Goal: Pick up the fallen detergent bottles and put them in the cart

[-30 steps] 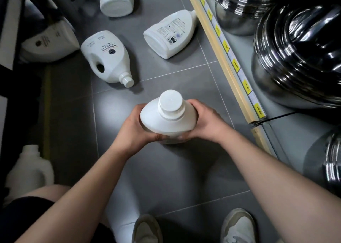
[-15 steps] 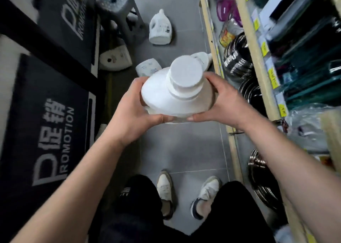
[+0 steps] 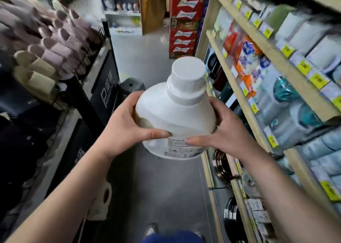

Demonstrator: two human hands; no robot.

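I hold a white detergent bottle point(image 3: 177, 111) upright at chest height in the middle of the aisle, its wide white cap pointing up toward me. My left hand point(image 3: 127, 130) grips its left side, thumb across the front near the label. My right hand point(image 3: 219, 134) grips the right side, thumb also on the label. Another white bottle point(image 3: 100, 202) shows partly behind my left forearm, low on the floor. No cart is visible in the head view.
Wooden shelves point(image 3: 258, 87) with packaged goods and yellow price tags line the right side; metal pots point(image 3: 221, 165) sit on the low shelf. A black promotion stand point(image 3: 107, 87) and a rack of rolled goods stand on the left. A grey stool point(image 3: 132, 86) is ahead; red cartons point(image 3: 184, 21) are stacked farther off.
I have risen from a crouch with the bottle lifted in both hands. The view has swung up from the floor to the aisle ahead, and the other fallen bottles have dropped out of sight.
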